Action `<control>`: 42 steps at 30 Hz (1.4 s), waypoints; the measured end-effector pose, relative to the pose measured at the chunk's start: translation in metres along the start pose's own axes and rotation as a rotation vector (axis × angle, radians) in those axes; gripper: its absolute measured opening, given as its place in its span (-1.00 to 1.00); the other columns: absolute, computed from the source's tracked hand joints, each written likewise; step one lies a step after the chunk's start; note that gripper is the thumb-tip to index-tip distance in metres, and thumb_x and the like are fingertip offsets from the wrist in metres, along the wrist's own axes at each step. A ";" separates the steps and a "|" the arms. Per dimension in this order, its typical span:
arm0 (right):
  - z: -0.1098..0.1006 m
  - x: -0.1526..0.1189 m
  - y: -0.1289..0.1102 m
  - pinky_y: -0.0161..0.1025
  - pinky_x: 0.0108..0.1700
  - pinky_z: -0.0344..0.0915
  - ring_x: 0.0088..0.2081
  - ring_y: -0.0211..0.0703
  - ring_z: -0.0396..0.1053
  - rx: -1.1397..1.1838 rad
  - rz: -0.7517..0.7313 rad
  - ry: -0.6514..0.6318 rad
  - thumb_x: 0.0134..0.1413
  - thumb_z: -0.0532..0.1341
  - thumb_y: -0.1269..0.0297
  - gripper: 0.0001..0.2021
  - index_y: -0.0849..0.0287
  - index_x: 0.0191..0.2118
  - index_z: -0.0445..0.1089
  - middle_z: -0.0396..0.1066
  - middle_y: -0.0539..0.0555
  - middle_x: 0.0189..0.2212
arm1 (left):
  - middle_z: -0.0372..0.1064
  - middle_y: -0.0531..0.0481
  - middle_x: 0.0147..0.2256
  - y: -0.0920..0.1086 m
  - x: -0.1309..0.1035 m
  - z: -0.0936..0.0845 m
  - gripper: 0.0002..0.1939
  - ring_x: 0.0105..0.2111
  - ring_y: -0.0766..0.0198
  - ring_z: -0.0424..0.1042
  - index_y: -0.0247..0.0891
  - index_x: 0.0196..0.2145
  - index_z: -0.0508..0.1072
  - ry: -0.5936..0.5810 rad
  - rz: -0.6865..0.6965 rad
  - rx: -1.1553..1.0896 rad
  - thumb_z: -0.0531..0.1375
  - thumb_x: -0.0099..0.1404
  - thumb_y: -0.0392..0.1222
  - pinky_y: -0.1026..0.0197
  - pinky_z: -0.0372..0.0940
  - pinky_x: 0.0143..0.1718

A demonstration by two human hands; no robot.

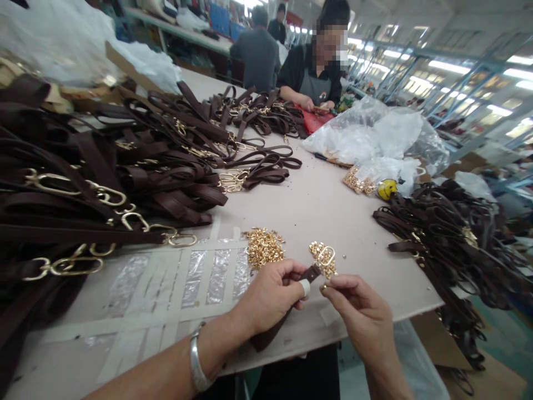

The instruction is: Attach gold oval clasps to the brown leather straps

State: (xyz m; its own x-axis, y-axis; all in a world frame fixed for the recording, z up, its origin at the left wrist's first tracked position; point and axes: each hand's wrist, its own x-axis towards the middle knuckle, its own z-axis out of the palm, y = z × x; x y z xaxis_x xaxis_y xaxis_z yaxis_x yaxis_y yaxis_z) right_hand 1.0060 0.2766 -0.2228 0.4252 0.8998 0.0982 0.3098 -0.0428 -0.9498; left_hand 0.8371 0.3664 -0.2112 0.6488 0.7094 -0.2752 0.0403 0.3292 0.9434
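My left hand [272, 291] is closed around a dark brown leather strap [311, 273], near its end. A gold oval clasp [326, 256] hangs from that strap end, over a small pile of gold studs [317, 248]. My right hand [361, 311] pinches a tiny gold stud [325, 287] between thumb and forefinger, just right of the strap end and apart from it. White tape wraps my left thumb, and the rest of the strap drops below my left hand toward the table edge. A larger heap of gold rivet parts [265, 248] lies beyond my left hand.
Brown straps with gold clasps [166, 189] are heaped along the left. More dark straps [441, 222] hang over the right edge. Plastic bags [375, 133], a bag of gold parts [358, 180] and a yellow round object [387, 189] lie far right. A co-worker [316, 72] works across the table.
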 end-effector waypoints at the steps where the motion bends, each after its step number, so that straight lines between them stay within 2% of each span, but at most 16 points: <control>1: 0.007 -0.002 -0.002 -0.31 -0.28 0.45 -0.34 -0.19 0.50 0.027 -0.020 0.009 0.03 0.37 0.24 -0.87 0.13 -0.29 0.50 0.54 0.02 -0.37 | 0.48 -0.01 -0.34 -0.002 0.000 0.000 -0.76 -0.45 0.33 0.39 -0.30 -0.17 0.52 -0.001 0.023 0.031 0.19 0.20 -0.25 0.28 0.30 -0.42; 5: 0.023 -0.006 -0.002 -0.31 -0.18 0.44 -0.27 -0.21 0.51 -0.020 -0.114 0.056 0.07 0.34 0.28 -0.91 0.08 -0.25 0.50 0.55 -0.01 -0.32 | 0.52 -0.02 -0.29 -0.005 -0.003 -0.001 -0.73 -0.38 0.28 0.42 -0.24 -0.13 0.55 0.011 0.113 0.174 0.14 0.24 -0.28 0.26 0.31 -0.36; 11: 0.023 -0.012 -0.006 -0.30 -0.15 0.42 -0.28 -0.21 0.52 -0.290 -0.280 0.132 0.11 0.32 0.29 -0.94 0.04 -0.26 0.51 0.57 -0.05 -0.33 | 0.55 -0.02 -0.26 0.005 -0.008 0.000 -0.70 -0.28 0.24 0.46 -0.23 -0.16 0.59 0.069 0.244 0.343 0.12 0.22 -0.37 0.23 0.32 -0.22; 16: 0.028 -0.019 0.001 -0.22 -0.11 0.41 -0.23 -0.15 0.51 -0.213 -0.209 0.221 0.09 0.34 0.26 -0.87 0.08 -0.21 0.50 0.56 0.01 -0.28 | 0.56 -0.01 -0.23 0.005 -0.011 0.001 -0.67 -0.21 0.23 0.48 -0.22 -0.16 0.59 0.066 0.301 0.381 0.13 0.19 -0.41 0.20 0.31 -0.12; 20: 0.030 -0.022 0.007 -0.21 -0.15 0.42 -0.24 -0.15 0.50 -0.122 -0.143 0.226 0.09 0.34 0.25 -0.84 0.10 -0.19 0.48 0.55 0.03 -0.27 | 0.57 -0.01 -0.22 0.002 -0.012 0.001 -0.66 -0.19 0.22 0.48 -0.22 -0.16 0.59 0.049 0.343 0.390 0.12 0.19 -0.42 0.19 0.30 -0.10; 27: 0.028 -0.025 0.002 -0.21 -0.08 0.38 -0.21 -0.15 0.52 -0.271 -0.208 0.250 0.07 0.36 0.24 -0.87 0.06 -0.23 0.51 0.57 0.00 -0.29 | 0.57 -0.02 -0.20 0.001 -0.010 0.000 -0.62 -0.17 0.21 0.48 -0.21 -0.13 0.59 0.035 0.339 0.425 0.11 0.18 -0.45 0.17 0.32 -0.08; 30: 0.032 -0.027 0.001 -0.21 -0.12 0.41 -0.25 -0.16 0.51 -0.199 -0.157 0.308 0.05 0.37 0.23 -0.84 0.09 -0.23 0.48 0.55 0.02 -0.30 | 0.57 -0.03 -0.20 0.001 -0.011 0.000 -0.61 -0.17 0.22 0.48 -0.22 -0.12 0.58 0.025 0.392 0.457 0.11 0.18 -0.47 0.19 0.32 -0.07; 34: 0.039 -0.026 -0.003 -0.26 -0.26 0.48 -0.32 -0.18 0.52 0.049 -0.034 0.356 -0.02 0.40 0.24 -0.72 0.13 -0.19 0.40 0.53 0.06 -0.31 | 0.57 -0.05 -0.24 0.002 -0.014 0.000 -0.63 -0.22 0.24 0.48 -0.26 -0.14 0.59 0.029 0.443 0.490 0.13 0.17 -0.49 0.22 0.33 -0.09; 38: 0.042 -0.026 -0.006 -0.21 -0.23 0.52 -0.24 -0.09 0.57 0.219 0.119 0.340 -0.07 0.42 0.20 -0.54 0.12 -0.05 0.32 0.57 0.11 -0.25 | 0.57 -0.09 -0.28 -0.002 -0.014 0.000 -0.66 -0.26 0.22 0.49 -0.33 -0.15 0.58 0.022 0.529 0.548 0.12 0.17 -0.47 0.21 0.37 -0.14; 42: 0.041 -0.029 0.008 -0.21 -0.32 0.52 -0.25 -0.02 0.56 0.270 0.229 0.353 -0.19 0.47 0.13 -0.41 0.11 -0.01 0.31 0.59 0.11 -0.31 | 0.57 -0.17 -0.26 -0.012 -0.013 0.002 -0.65 -0.26 0.19 0.52 -0.40 -0.12 0.55 0.005 0.633 0.690 0.12 0.16 -0.44 0.22 0.41 -0.18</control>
State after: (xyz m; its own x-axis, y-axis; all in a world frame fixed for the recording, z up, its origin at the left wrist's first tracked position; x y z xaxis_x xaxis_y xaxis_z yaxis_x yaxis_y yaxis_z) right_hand 0.9615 0.2678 -0.2452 0.7326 0.6769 -0.0718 -0.0367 -0.0662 -0.9971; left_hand 0.8299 0.3524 -0.2186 0.7008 0.6335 0.3278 0.1238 -0.5606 0.8188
